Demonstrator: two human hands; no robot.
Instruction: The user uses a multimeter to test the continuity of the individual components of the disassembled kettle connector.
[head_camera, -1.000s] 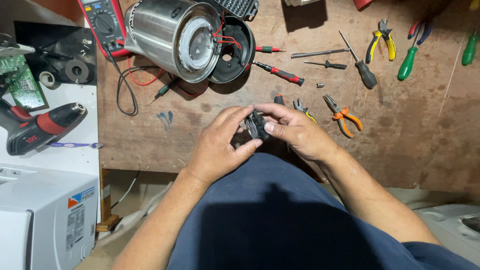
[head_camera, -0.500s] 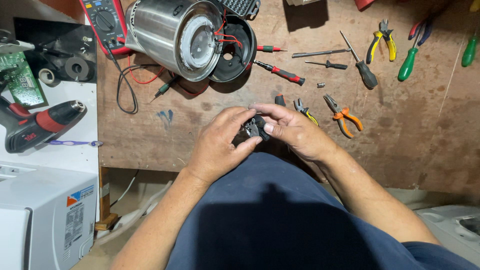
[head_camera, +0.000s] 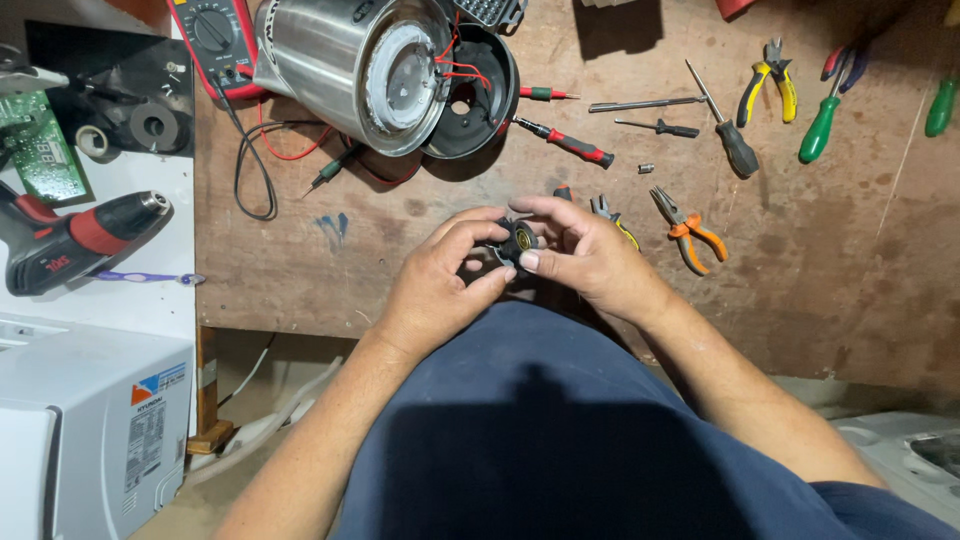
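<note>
**Small black part held over the lap, kettle lying open behind**

Closest in, both hands meet just above the lap at the near edge of the worktop. The left hand and right hand are curled shut around a small round black part, fingertips pinching it from both sides. At two o'clock from the hands, just beyond, lie orange-handled pliers. Farther out, at eleven o'clock, a steel kettle lies on its side with its black base cover off and red wires showing, so opening up looks done and refitting looks left. Screwdrivers lie at one o'clock, a red meter at ten.
</note>
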